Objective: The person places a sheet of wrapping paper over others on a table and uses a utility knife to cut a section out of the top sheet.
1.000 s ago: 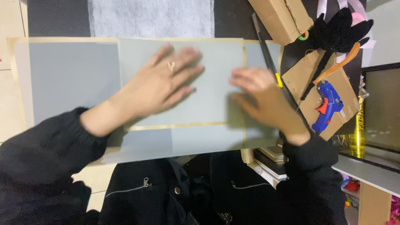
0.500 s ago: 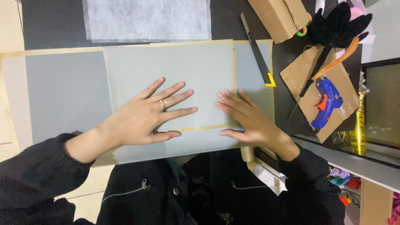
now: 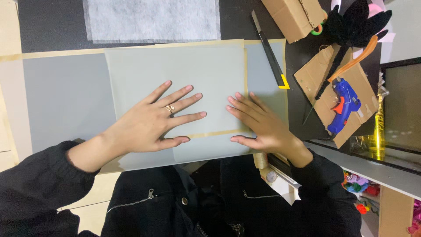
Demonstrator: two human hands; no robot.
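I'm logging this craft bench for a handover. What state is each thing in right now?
left hand: flat, fingers spread on the pale sheet
right hand: flat on the same sheet
pale sheet: lying flat over grey board
glue gun: lying on cardboard, untouched
utility knife: lying beside the board, untouched

White fabric sheet at far edge; utility knife, cardboard box, blue glue gun on cardboard piece at right.

Both hands flat — left hand, right hand — on grey sheet
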